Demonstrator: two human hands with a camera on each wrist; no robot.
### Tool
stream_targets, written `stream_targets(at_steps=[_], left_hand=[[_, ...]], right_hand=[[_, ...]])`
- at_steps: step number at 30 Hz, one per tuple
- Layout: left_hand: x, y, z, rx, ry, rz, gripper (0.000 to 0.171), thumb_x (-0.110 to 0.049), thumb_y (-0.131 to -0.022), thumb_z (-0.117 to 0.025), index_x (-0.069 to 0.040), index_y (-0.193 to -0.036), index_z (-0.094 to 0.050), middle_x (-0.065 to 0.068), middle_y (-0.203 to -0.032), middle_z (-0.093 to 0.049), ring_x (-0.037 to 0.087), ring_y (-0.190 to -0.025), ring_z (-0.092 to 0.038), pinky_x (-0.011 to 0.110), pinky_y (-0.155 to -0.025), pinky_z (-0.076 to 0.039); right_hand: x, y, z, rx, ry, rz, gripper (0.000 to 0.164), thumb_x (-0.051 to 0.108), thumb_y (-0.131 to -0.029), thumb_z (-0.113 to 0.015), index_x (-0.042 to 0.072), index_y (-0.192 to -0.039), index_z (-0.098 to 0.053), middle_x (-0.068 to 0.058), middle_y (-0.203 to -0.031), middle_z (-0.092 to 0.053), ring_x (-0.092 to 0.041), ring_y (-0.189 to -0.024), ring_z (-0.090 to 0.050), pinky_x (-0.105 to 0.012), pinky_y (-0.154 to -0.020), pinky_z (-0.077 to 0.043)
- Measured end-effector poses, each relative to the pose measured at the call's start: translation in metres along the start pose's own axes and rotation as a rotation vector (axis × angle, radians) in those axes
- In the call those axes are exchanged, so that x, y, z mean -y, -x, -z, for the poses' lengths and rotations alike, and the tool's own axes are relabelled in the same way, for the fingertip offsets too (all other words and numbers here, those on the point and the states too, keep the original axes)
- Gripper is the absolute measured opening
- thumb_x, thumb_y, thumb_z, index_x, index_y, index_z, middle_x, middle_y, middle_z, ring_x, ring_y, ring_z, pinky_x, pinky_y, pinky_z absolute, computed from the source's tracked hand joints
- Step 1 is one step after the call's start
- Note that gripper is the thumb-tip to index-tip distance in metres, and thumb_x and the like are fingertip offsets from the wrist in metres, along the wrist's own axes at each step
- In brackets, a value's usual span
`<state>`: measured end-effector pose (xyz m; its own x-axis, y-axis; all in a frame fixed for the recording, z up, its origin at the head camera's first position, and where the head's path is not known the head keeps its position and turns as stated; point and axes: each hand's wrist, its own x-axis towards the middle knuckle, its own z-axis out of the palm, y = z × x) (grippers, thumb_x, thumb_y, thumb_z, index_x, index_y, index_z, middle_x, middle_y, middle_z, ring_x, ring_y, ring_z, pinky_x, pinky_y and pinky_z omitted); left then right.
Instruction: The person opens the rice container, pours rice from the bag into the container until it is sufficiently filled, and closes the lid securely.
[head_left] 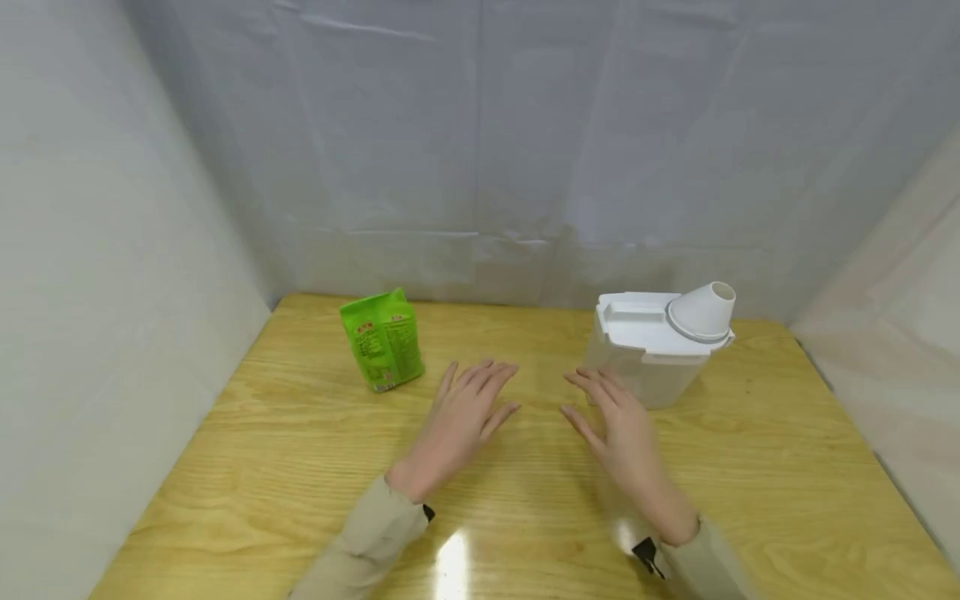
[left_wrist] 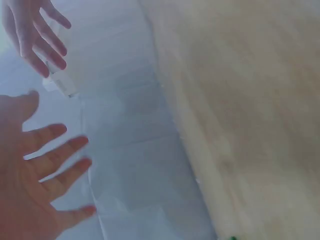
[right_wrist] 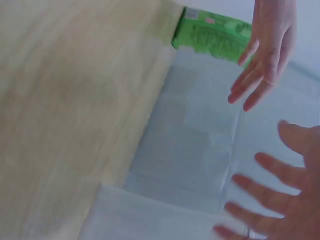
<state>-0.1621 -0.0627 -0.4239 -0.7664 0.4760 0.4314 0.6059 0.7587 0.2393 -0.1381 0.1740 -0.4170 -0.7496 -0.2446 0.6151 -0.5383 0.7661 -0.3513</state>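
Observation:
My left hand (head_left: pixel 461 421) hovers over the middle of the table, fingers spread and nothing held. A green printed packet (head_left: pixel 384 342) stands upright to its left, apart from the fingertips. My right hand (head_left: pixel 622 433), also empty with fingers extended, is in front of a translucent storage container (head_left: pixel 648 375); its fingertips overlap the container's lower left in the head view. The container has a white lid (head_left: pixel 645 321) with a cone-shaped white spout (head_left: pixel 705 310) at its right end. In the right wrist view the packet (right_wrist: pixel 212 35) shows beyond the left hand (right_wrist: pixel 270 50).
The wooden table (head_left: pixel 517 517) carries both things near its far edge. Behind it hangs a grey sheet (head_left: pixel 480 150), and pale sheets (head_left: pixel 97 275) close off the left and right sides. Dark straps (head_left: pixel 647 554) show at the sleeve cuffs.

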Motion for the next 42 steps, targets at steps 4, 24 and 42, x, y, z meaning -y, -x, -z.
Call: stream_targets(at_steps=[4,24,42], left_hand=[[-0.004,-0.020,0.005,-0.105,0.048,-0.069,0.032,-0.024,-0.104,-0.059,-0.012,-0.134,-0.064,0.004,-0.127,-0.069,0.023,-0.118,-0.065,0.052,-0.111,-0.043],[-0.040,-0.114,-0.008,-0.083,0.221,-0.033,0.054,-0.033,-0.106,-0.053,-0.005,-0.151,-0.044,0.013,-0.152,-0.049,0.029,-0.139,-0.048,0.040,-0.119,-0.035],[-0.071,-0.146,-0.051,0.055,0.084,0.056,0.086,-0.063,-0.099,-0.049,-0.012,-0.162,-0.021,0.007,-0.165,-0.030,0.031,-0.156,-0.013,0.060,-0.123,-0.012]], right_hand=[[-0.009,-0.008,0.013,-0.162,-0.065,0.063,0.034,0.004,-0.084,-0.079,0.004,-0.117,-0.072,-0.012,-0.114,-0.074,-0.033,-0.102,-0.069,-0.035,-0.096,-0.054],[-0.097,-0.033,0.088,-0.531,0.069,-0.227,0.047,0.012,-0.094,-0.071,0.001,-0.138,-0.059,-0.021,-0.133,-0.063,-0.042,-0.122,-0.056,-0.040,-0.100,-0.043],[-0.143,-0.029,0.083,-0.092,0.211,-0.347,0.061,0.043,-0.106,-0.051,-0.012,-0.132,-0.054,-0.038,-0.127,-0.057,-0.054,-0.129,-0.043,-0.064,-0.110,-0.031]])
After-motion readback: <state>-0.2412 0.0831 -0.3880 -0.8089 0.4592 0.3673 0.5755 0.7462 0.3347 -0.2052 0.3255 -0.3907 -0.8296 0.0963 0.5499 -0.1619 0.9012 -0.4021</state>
